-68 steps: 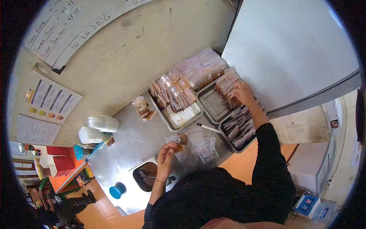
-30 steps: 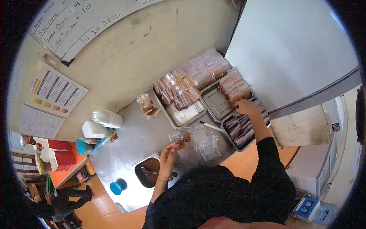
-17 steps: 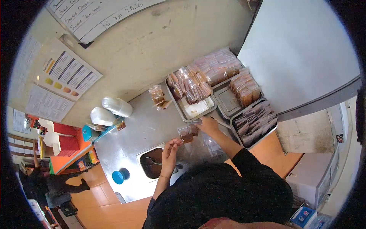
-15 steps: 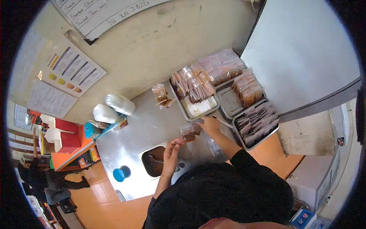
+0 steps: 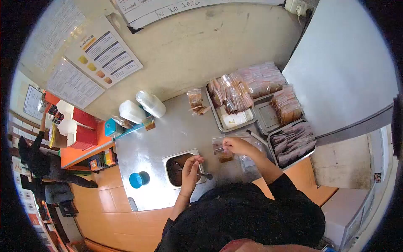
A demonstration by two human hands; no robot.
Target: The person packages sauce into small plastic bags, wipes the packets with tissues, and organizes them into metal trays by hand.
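Observation:
My right hand (image 5: 238,146) pinches the top of a small clear zip bag (image 5: 226,158) with brown sauce at its bottom, over the steel table. My left hand (image 5: 191,170) is raised beside the rim of a steel container (image 5: 167,163) of dark brown sauce, its fingers loosely bent and apart from the bag. A spoon (image 5: 205,175) rests in that container, its handle over the right rim. Flat clear bags (image 5: 248,163) lie under my right forearm. A black-and-white marker (image 5: 254,135) lies just beyond my right hand.
Steel trays with filled bags (image 5: 233,93), more bags (image 5: 287,104) and dark bags (image 5: 292,143) stand at the back right. Two filled bags (image 5: 195,101) lie near the wall. A blue cup (image 5: 136,180) and stacked plastic tubs (image 5: 150,104) are left. Another person (image 5: 35,155) is far left.
My left hand has come away from the bag, which my right hand now holds alone. The view has shifted, so the table appears further right.

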